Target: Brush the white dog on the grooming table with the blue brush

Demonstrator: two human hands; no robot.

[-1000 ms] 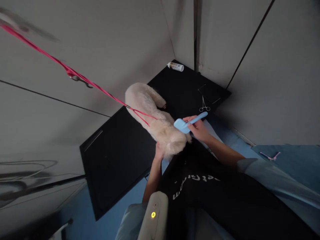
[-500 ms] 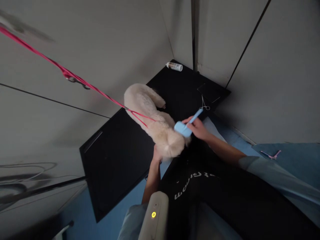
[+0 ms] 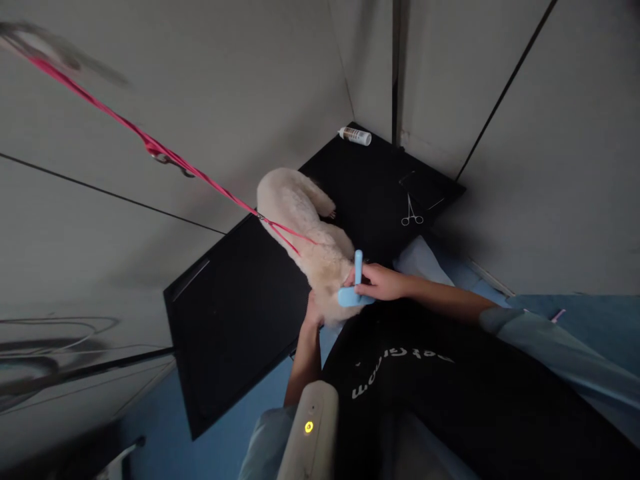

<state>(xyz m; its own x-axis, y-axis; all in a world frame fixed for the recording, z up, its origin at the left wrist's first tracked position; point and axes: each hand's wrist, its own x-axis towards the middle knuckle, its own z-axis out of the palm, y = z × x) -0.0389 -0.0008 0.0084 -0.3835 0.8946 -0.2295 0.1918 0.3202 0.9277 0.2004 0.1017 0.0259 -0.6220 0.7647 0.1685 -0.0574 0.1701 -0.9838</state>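
Observation:
A cream-coloured dog (image 3: 295, 207) stands on a black table (image 3: 235, 313), its head toward my body. A pink leash (image 3: 200, 175) runs down from the upper left to a loop round it. My right hand (image 3: 377, 281) grips a light blue brush (image 3: 358, 267), whose flat head lies against the fur of the dog's head. My left hand (image 3: 314, 311) is pressed to the near side of the dog's head; its fingers are mostly hidden by fur.
A white bottle (image 3: 356, 136) lies at the table's far corner. Scissor-like metal forceps (image 3: 412, 212) rest near the right edge. A dark bar (image 3: 100, 365) meets the table's left side. A pale sheet (image 3: 423, 259) hangs beside my right forearm.
My right hand has moved down and to the left with the brush, and the handle has turned from slanted to nearly upright. My left hand stays at the dog's head. The view has shifted slightly.

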